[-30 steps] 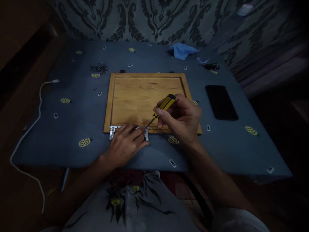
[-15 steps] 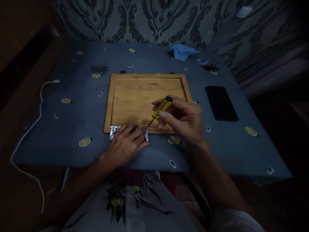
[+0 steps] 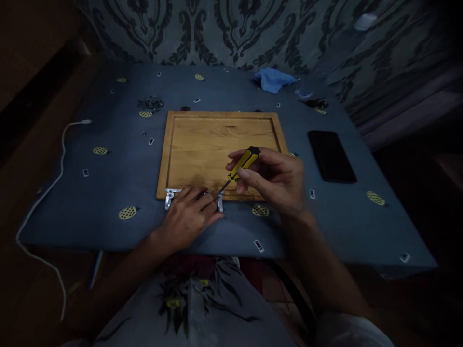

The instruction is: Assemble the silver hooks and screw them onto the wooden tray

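Observation:
A wooden panel (image 3: 202,149) with a raised frame lies flat on the table. Along its near edge sits a silver metal fitting (image 3: 169,197), its middle hidden under my left hand (image 3: 190,212). The fingers of that hand lie across the fitting, with the thumb below the panel's edge. Between the thumb and fingers of my right hand (image 3: 280,178) is a yellow and black screwdriver (image 3: 244,164). It slants down to the left, its tip at the fitting's right end beside my left fingertips. Whether the tip sits in a screw is too small to tell.
A black phone (image 3: 332,156) lies right of the panel. Behind are a blue cloth (image 3: 274,80), a dark object (image 3: 317,103) and a cluster of small metal pieces (image 3: 151,103). Tiny parts (image 3: 143,134) lie left of the panel. A white cable (image 3: 62,159) runs down the left side.
The view has shifted very slightly. Both hands, the screwdriver and the fitting keep nearly the same positions on the panel.

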`<state>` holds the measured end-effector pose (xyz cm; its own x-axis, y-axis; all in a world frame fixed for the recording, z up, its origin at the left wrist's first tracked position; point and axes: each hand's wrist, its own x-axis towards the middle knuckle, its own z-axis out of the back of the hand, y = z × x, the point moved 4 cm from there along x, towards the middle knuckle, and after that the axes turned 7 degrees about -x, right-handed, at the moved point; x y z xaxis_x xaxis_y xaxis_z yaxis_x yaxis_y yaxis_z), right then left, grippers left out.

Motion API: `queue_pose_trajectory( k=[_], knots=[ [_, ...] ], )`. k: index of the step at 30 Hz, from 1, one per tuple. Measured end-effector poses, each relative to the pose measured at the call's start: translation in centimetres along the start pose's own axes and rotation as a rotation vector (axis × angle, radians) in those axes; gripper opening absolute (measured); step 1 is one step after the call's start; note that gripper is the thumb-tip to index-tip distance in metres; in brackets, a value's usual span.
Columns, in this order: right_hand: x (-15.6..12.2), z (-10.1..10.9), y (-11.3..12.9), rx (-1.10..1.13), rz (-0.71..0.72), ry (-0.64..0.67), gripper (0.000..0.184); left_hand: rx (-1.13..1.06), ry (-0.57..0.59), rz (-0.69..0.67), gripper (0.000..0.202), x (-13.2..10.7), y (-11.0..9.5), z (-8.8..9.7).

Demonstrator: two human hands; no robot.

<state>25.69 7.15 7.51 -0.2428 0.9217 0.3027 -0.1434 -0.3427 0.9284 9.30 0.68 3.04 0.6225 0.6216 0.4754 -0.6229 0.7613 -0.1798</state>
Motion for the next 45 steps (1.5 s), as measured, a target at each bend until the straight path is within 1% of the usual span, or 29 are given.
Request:
queue_pose_trajectory(
  k=[2,6,8,10,16,21,28,35,40,45],
  knots=[
    [-0.05,-0.14,-0.14,0.011,0.033,-0.026,0.027,0.001,-0.005,0.003,0.021,0.03,0.00,0.03],
    [-0.14,-0.11,-0.23,0.027,0.103,-0.147,0.023,0.008,0.012,0.009,0.021,0.05,0.06,0.08],
    [-0.17,0.08,-0.22,0.021,0.107,-0.200,0.022,0.005,0.021,0.006,0.021,0.05,0.07,0.09],
    [-0.17,0.21,-0.18,0.013,0.101,-0.214,0.022,0.005,0.022,0.003,0.021,0.04,0.06,0.10],
    [-0.20,0.13,-0.40,-0.043,0.073,-0.179,0.025,0.002,-0.005,-0.005,0.021,0.05,0.03,0.09],
    [-0.12,-0.01,-0.63,-0.041,0.100,-0.162,0.027,0.006,-0.002,-0.008,0.022,0.03,0.03,0.02],
    [-0.11,-0.23,-0.67,-0.043,0.086,-0.143,0.027,-0.012,-0.012,-0.003,0.021,0.10,0.03,0.08],
    [-0.03,0.00,-0.22,0.024,0.044,-0.043,0.032,-0.008,-0.011,0.004,0.022,-0.06,0.09,-0.03],
    [-0.14,0.16,0.15,-0.021,0.009,0.019,0.029,0.007,-0.013,0.002,0.021,0.05,0.02,0.01],
    [-0.14,0.08,0.01,-0.009,0.059,-0.010,0.025,0.020,-0.016,-0.002,0.022,0.12,0.02,0.09]
  ],
)
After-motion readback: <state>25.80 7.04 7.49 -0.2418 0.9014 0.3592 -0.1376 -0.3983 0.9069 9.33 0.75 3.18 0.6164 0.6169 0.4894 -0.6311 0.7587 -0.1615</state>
